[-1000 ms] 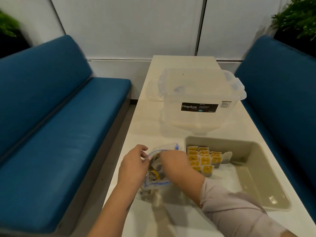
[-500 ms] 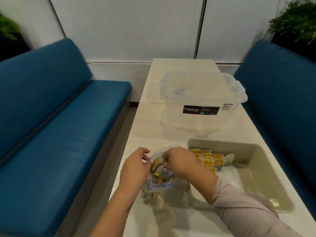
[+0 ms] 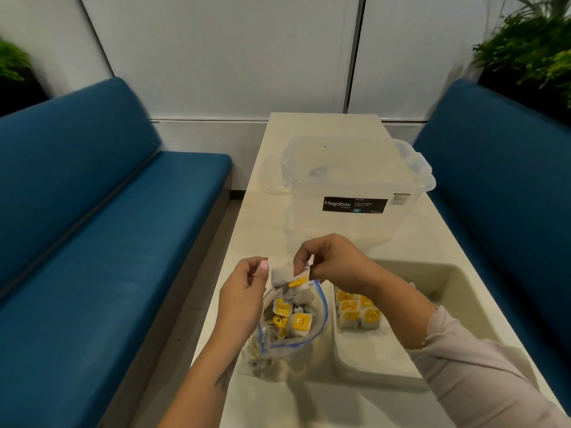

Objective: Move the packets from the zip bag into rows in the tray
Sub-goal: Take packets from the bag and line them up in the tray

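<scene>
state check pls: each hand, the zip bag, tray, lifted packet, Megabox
Left hand: grips the bag's open mouth.
Right hand: pinches a packet above the bag.
Lifted packet: out of the bag, not yet in the tray.
Zip bag: open, packets still inside.
Tray: part filled; packets in rows at its left end.
Megabox: lid on; whether the latches are clipped, cannot tell.

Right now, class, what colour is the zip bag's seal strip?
Blue, on the zip bag; head view.

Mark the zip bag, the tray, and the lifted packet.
zip bag [image 3: 321, 307]: head view, blue zip edge.
tray [image 3: 463, 291]: head view, bare right inner wall.
lifted packet [image 3: 297, 282]: head view, yellow label.
</scene>
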Available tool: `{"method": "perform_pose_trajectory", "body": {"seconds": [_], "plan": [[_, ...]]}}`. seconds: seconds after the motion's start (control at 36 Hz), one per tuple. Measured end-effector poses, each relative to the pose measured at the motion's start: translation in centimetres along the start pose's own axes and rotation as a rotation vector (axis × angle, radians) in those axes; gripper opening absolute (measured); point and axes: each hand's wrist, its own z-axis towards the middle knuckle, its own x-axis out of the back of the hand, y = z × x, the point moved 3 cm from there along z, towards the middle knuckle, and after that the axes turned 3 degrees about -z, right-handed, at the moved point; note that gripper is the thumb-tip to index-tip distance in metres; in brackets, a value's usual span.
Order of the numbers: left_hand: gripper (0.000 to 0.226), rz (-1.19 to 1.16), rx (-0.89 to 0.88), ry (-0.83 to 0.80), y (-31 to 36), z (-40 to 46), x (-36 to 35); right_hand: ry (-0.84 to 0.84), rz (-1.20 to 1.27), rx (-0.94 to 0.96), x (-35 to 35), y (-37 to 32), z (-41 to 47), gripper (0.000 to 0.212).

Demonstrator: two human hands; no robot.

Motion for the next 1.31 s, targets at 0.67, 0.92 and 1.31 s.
{"method": "perform_pose_trajectory", "body": {"seconds": [0.67,0.92,1.31], "plan": [[0.020,-0.729,0.316,-0.247,1.3,-1.5,-3.1,0.179,0.119,-0.141,0.9,1.7,-1.8,0.011],[0.037,-0.756,0.436,-0.288,0.9,-1.7,-4.2,0.247,0.111,-0.174,1.4,2.0,-2.5,0.023],[0.018,-0.757,0.466,-0.185,0.3,-1.5,-5.9,0.436,-0.135,-0.226,7.7,3.6,-5.6,0.017]]}}
